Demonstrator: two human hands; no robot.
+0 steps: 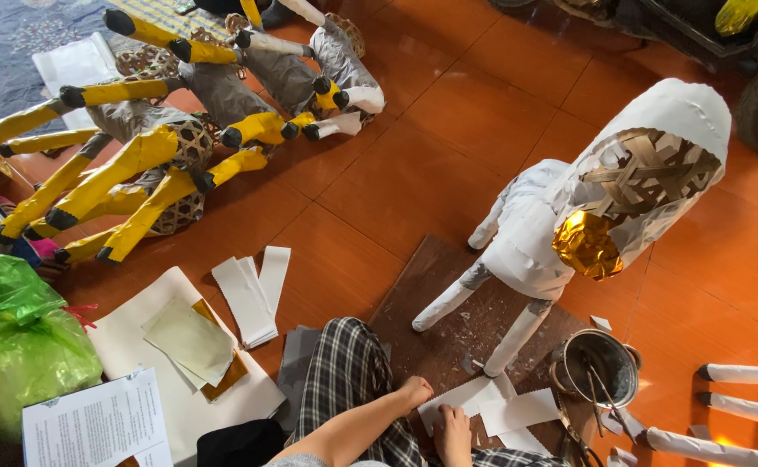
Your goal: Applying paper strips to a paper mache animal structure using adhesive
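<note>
Flanking hands, white paper strips, brown board, orange tile floor.

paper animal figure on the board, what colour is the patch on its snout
Shiny gold, on the white paper animal figure; the snout patch shows best in the head view.

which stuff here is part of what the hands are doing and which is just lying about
In use:
left hand and right hand on white paper pieces
wooden board under them
white paper-covered figure
metal pot with sticks

Lying about:
yellow-legged figures
green plastic bag
white paper strips
printed sheet
</note>
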